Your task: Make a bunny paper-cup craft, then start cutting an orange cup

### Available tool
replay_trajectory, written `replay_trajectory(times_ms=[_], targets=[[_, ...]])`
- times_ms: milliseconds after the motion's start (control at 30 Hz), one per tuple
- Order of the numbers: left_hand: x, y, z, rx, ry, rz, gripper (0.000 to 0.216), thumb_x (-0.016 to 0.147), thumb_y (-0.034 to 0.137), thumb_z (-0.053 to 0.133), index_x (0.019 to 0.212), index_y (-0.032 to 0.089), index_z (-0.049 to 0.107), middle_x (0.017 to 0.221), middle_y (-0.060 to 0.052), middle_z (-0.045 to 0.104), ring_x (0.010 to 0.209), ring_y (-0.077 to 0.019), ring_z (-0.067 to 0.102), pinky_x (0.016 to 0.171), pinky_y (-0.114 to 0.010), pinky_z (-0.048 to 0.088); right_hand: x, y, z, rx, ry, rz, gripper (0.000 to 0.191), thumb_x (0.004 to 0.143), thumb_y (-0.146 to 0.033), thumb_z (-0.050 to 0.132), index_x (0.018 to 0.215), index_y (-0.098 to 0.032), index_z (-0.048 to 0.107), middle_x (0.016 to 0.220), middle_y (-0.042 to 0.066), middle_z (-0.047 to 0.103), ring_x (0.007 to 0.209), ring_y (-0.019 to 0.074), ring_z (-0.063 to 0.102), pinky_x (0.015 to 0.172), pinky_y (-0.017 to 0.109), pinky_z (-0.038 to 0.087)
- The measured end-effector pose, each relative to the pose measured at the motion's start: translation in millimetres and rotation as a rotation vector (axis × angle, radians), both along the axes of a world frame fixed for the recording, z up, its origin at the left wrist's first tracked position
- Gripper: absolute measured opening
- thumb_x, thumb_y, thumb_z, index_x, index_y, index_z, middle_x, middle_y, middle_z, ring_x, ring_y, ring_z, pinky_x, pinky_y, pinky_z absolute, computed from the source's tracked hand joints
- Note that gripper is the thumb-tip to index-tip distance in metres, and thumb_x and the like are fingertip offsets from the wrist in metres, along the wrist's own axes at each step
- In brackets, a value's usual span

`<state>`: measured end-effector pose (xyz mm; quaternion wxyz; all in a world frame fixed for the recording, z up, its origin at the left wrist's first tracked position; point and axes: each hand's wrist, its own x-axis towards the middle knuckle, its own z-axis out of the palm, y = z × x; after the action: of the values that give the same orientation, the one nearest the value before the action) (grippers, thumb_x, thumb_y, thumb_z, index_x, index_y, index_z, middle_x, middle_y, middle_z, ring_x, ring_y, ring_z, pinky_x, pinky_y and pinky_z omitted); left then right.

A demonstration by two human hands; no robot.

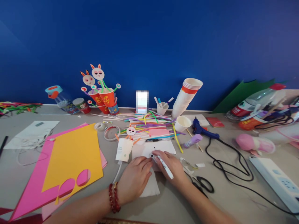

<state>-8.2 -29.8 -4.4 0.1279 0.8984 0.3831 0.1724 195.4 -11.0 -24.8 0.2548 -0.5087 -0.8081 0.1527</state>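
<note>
From my remote seat, I see the right hand gripping the white marker low over the white paper, probably for fine control; the left hand lies across it, likely steadying, its fingertips' hold I cannot tell

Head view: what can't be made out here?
Head view:
White paper under the left hand: hidden by that hand.
Lettering on the white marker in the right hand: too small.
Bright rectangle: blurred by pixelation.
Power strip, one end: cut off by the right edge.
</note>
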Motion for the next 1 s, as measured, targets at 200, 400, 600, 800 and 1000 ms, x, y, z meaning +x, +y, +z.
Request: replay_trajectory(times_ms=[200,400,600,800,1000], targets=[[1,1,-2.6,0.096,0.047,-0.033,0.030,0.096,0.017,0.048,0.124,0.011,0.056,0.126,-0.012,0.066,0.119,-0.0259,0.058,0.101,-0.043,0.049,2,1,-1.5,-0.035,0.242,-0.003,0.027,0.100,-0.028,0.044,0.119,-0.025,0.064,0.108,0.006,0.073,0.101,0.0215,0.068,0.090,0.033,0.052],[-2,4,-13.0,0.114,0.080,-0.053,0.029,0.097,0.018,0.047,0.125,0.012,0.056,0.131,-0.011,0.064,0.125,-0.0240,0.056,0.108,-0.042,0.044,-1,1,-4.6,-0.203,0.514,-0.079,0.015,0.095,-0.028,0.049,0.104,-0.021,0.059,0.081,0.001,0.068,0.069,0.0160,0.063,0.064,0.025,0.050],[-2,7,-16.8,0.100,0.094,-0.078,0.027,0.096,0.017,0.049,0.122,0.011,0.056,0.129,-0.012,0.065,0.125,-0.0241,0.057,0.109,-0.041,0.043,-4,6,-9.7,-0.221,0.564,-0.078,0.013,0.089,-0.025,0.050,0.079,-0.021,0.058,0.065,-0.003,0.054,0.056,0.0126,0.048,0.052,0.023,0.038],[-1,8,-15.3,0.103,0.084,-0.072,0.027,0.096,0.017,0.048,0.122,0.012,0.056,0.128,-0.011,0.065,0.123,-0.0243,0.058,0.108,-0.042,0.044,-4,7,-11.8,-0.221,0.505,-0.069,0.013,0.090,-0.024,0.050,0.079,-0.021,0.058,0.065,-0.003,0.056,0.059,0.0132,0.050,0.057,0.023,0.038],[-1,7,-14.7,0.117,0.088,-0.071,0.026,0.096,0.019,0.049,0.120,0.012,0.057,0.127,-0.010,0.066,0.123,-0.0250,0.057,0.108,-0.042,0.042,-4,8,-10.0,-0.218,0.444,-0.063,0.014,0.090,-0.025,0.050,0.080,-0.021,0.058,0.066,-0.003,0.057,0.060,0.0134,0.052,0.059,0.023,0.039]])
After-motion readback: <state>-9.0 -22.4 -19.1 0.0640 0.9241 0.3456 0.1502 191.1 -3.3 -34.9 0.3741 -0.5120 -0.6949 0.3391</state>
